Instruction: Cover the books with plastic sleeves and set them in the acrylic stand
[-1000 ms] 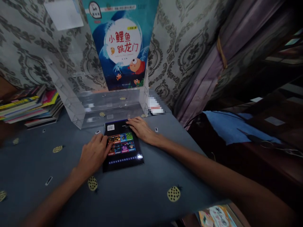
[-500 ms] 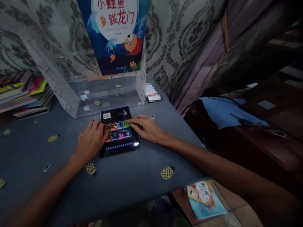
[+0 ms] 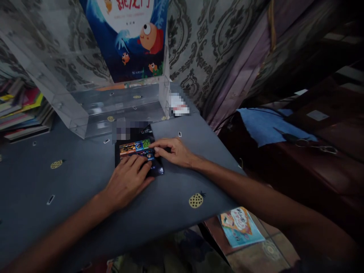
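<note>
Fingers: left hand (image 3: 128,181) lies flat, fingers a bit apart, pressing on the book (image 3: 135,148); right hand (image 3: 172,151) has fingers together, tips on the book's 3 o'clock edge.
Book: dark, flat on the table (image 3: 71,182), just at 6 o'clock of the clear stand (image 3: 85,113).
Fish book (image 3: 125,41): upright in the stand, at 12 o'clock.
Pile of books (image 3: 19,113): at 9 o'clock.

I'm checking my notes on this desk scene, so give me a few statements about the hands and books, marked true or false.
1. The left hand lies flat on the dark book. True.
2. The right hand grips the clear stand. False: its fingers touch the dark book's right edge.
3. A fish book stands upright in the clear stand. True.
4. The dark book is held up in the air. False: it lies on the grey table.
5. A book stack lies at the left. True.
</note>
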`<state>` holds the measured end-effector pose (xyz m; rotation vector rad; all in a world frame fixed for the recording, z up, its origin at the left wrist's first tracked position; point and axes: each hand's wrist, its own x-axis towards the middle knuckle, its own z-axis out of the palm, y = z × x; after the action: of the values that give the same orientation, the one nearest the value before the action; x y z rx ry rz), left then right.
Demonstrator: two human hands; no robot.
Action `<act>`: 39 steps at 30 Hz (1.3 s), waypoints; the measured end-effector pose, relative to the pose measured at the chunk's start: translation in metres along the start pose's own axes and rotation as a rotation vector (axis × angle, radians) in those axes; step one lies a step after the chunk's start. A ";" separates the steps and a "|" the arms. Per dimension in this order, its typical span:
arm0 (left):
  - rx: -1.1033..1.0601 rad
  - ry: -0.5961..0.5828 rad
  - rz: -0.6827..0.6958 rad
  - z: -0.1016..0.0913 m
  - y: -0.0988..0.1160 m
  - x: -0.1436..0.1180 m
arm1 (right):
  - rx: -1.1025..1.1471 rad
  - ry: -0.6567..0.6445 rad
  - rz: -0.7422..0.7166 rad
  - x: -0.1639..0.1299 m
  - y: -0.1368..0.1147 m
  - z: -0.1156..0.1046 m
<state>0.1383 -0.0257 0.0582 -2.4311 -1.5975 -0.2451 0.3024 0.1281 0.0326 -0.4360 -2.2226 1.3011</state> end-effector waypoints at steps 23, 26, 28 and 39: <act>0.151 0.232 0.133 -0.002 0.000 0.003 | -0.065 -0.041 -0.130 -0.005 -0.005 -0.006; 0.145 0.224 0.128 -0.002 0.000 0.003 | -0.069 -0.047 -0.144 -0.005 -0.006 -0.006; 0.139 0.226 0.127 -0.002 0.000 0.003 | -0.069 -0.055 -0.151 -0.005 -0.006 -0.007; 0.153 0.227 0.111 0.001 0.003 0.001 | -0.106 -0.259 -0.275 0.000 0.007 -0.015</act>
<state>0.1416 -0.0257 0.0576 -2.2751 -1.3304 -0.3519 0.3115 0.1418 0.0322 0.0062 -2.4675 1.1503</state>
